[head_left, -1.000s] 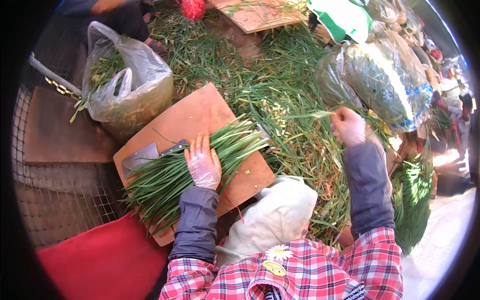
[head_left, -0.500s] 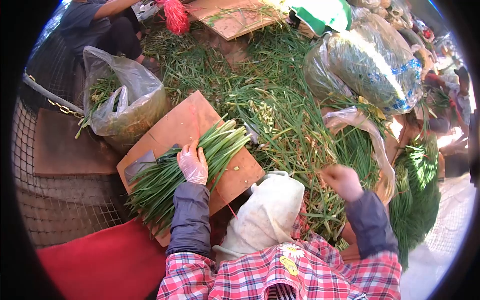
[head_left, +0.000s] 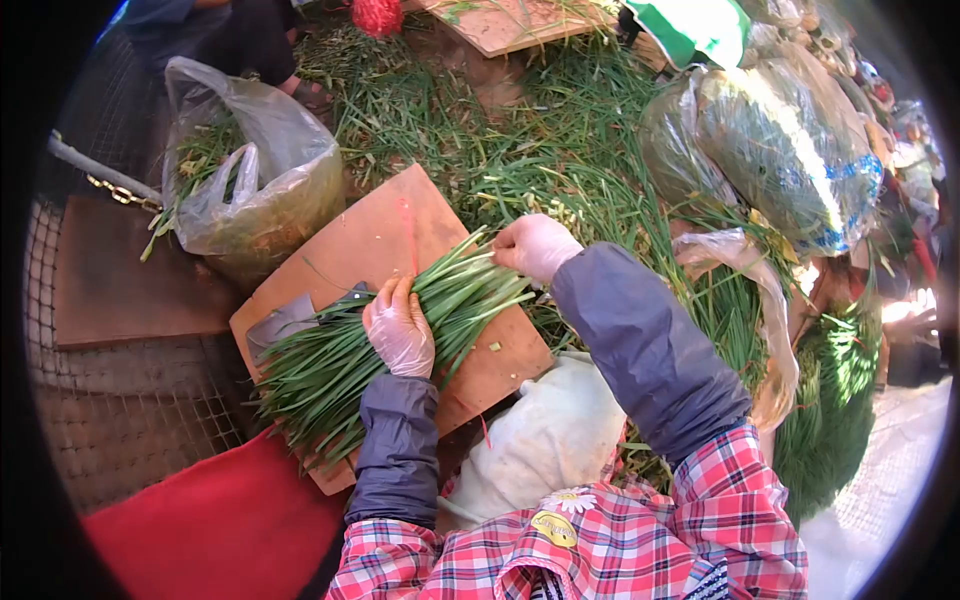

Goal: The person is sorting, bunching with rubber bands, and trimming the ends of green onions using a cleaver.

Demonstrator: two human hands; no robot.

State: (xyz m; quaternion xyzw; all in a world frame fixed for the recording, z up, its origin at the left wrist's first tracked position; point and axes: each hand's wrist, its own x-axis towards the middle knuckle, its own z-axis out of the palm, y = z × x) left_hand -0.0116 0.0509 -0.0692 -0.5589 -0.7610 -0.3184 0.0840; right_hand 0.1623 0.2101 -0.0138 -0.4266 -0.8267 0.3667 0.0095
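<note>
A thick bunch of garlic chives (head_left: pixel 330 375) lies slantwise over a tan board (head_left: pixel 370 235), its pale cut ends pointing up and right. My left hand (head_left: pixel 400 325), in a thin clear glove, presses over the middle of the bunch with its fingers curled round the stalks. At the pale ends, my right hand (head_left: pixel 540 248) has its fingertips pinched on a few stalks. Partly under the leaves on the left is a wide-bladed knife (head_left: pixel 280 325) with a dark handle. A red string (head_left: pixel 408 225) runs across the board and passes beneath the bunch.
An opened plastic bag (head_left: pixel 270 200) of trimmings stands at the board's upper left. Loose chives (head_left: pixel 560 130) cover the ground beyond. Large filled plastic bags (head_left: pixel 770 150) stand at right, above piled chives (head_left: pixel 830 420). Another person's legs (head_left: pixel 240 45) show at upper left.
My right hand has swung from the right side up and left to the pale ends of the bunch. My left hand stays on the stalks. The view has shifted slightly.
</note>
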